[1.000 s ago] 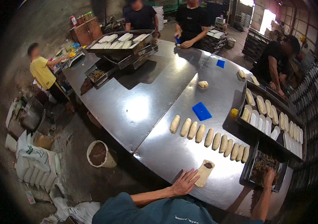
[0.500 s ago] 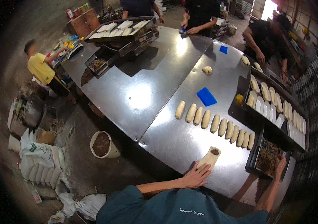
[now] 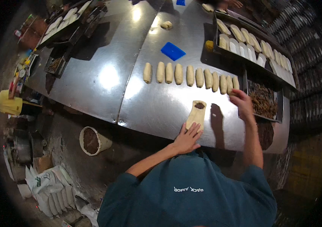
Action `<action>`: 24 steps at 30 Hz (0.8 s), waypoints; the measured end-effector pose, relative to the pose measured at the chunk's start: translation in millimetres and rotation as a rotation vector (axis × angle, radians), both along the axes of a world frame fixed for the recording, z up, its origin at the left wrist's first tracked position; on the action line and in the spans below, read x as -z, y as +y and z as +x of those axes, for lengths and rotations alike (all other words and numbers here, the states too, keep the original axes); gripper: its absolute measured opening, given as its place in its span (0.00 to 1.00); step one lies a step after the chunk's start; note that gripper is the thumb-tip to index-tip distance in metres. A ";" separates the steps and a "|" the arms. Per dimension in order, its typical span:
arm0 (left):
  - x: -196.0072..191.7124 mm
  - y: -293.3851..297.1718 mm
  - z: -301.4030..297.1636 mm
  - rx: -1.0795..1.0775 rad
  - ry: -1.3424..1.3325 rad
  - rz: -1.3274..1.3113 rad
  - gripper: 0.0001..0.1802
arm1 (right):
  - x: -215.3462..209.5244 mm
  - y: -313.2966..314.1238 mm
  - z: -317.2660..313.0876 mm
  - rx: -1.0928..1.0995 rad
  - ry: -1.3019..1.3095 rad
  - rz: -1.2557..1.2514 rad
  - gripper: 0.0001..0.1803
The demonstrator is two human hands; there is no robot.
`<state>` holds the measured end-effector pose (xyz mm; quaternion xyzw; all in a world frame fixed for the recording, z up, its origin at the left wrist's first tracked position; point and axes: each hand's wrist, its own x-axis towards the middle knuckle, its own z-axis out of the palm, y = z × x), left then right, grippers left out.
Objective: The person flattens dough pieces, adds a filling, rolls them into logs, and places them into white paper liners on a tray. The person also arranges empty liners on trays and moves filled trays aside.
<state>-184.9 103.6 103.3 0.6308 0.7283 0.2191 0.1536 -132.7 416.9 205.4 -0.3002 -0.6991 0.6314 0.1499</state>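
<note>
My left hand [image 3: 188, 135] lies flat, fingers spread, on the near end of a flattened strip of dough [image 3: 195, 118]. A patch of dark filling [image 3: 199, 106] sits on the strip's far end. My right hand [image 3: 243, 105] hovers between the strip and a filling tray [image 3: 265, 118], its fingers drawn together near the right end of a row of dough rolls [image 3: 190, 75]. Whatever they pinch is hidden. Brown shredded filling [image 3: 261, 99] covers the tray's bottom. Several rolls lie side by side across the metal table [image 3: 161, 109].
A blue dough scraper [image 3: 173, 51] and a dough lump [image 3: 166, 25] lie beyond the rolls. At the right stands a large tray [image 3: 216, 39] of dough pieces and white liners. A bucket [image 3: 108, 142] stands on the floor. Another person's hand [image 3: 234, 3] shows at the top; a person in yellow [image 3: 9, 103] is far left.
My right hand has left the filling tray and come left toward the rolls and the dough strip. My left hand stays on the dough. The whole view has shifted and turned.
</note>
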 end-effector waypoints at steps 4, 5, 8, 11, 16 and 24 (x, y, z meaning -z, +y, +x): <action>-0.9 -5.9 -23.3 -0.248 -0.429 0.166 0.23 | 42.1 -76.9 -44.5 -0.230 0.096 0.190 0.20; -1.2 -8.1 -30.5 -0.369 -0.570 0.227 0.20 | 52.0 -90.0 -47.6 -0.257 0.064 0.226 0.19; 0.3 -5.4 -59.4 -0.488 -0.382 0.319 0.18 | 71.9 -107.5 -48.4 -0.355 -0.072 0.749 0.20; 1.0 13.2 -83.4 -0.503 -0.460 0.260 0.21 | 76.9 -108.0 -40.4 -0.334 0.122 0.744 0.20; -8.4 59.6 -97.0 -0.325 -0.184 0.414 0.22 | 68.7 -101.1 -33.1 -0.244 0.071 0.799 0.21; 4.6 78.4 -99.3 -0.231 0.027 0.452 0.17 | 87.8 -111.3 -34.0 -0.117 0.049 1.019 0.15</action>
